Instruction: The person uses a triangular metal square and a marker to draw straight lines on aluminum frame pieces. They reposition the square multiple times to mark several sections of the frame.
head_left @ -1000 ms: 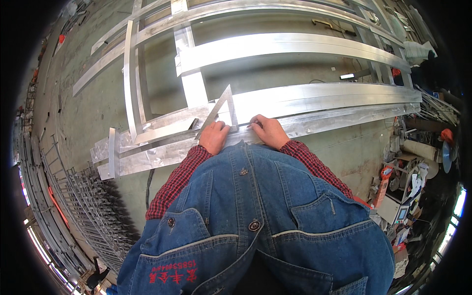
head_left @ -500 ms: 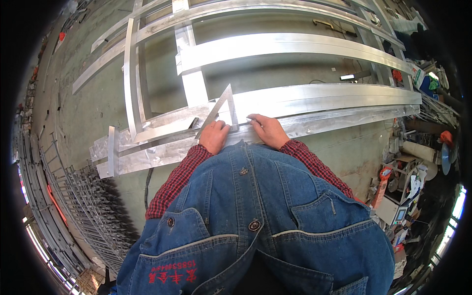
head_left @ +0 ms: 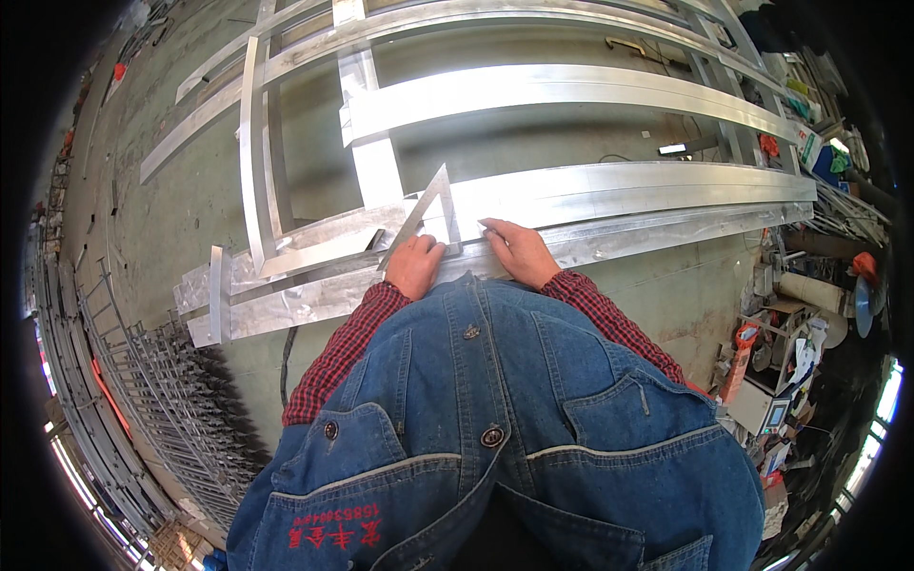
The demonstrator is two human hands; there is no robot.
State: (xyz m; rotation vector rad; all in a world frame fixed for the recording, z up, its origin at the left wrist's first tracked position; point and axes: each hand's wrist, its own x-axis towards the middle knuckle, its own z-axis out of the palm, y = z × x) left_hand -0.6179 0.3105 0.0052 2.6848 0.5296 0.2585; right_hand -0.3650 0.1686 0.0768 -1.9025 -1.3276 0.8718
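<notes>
A metal triangular set square (head_left: 448, 217) lies across the near silvery metal bar (head_left: 609, 195), its point toward the far side. My left hand (head_left: 415, 265) is closed on the lower left of the square, fingers curled at its base. To the right of the square, my right hand (head_left: 522, 252) rests at the bar's near edge with thumb and forefinger pinched. A small pale tip shows at those fingers, too small to name. Under both hands run long metal beams (head_left: 286, 303), with a short flat metal piece (head_left: 220, 293) lying across their left end.
Another wide metal bar (head_left: 571, 84) lies farther off across crosspieces (head_left: 373, 167). A narrow metal strip (head_left: 251, 152) stands out at left. Stacked metal racks (head_left: 181, 409) are on the floor at lower left. A machine with a small screen (head_left: 762, 407) and clutter stand at right.
My hands and the set square stay nearly in place; my right fingertips shift very slightly. At the far upper right, a dark shape has moved away toward the top.
</notes>
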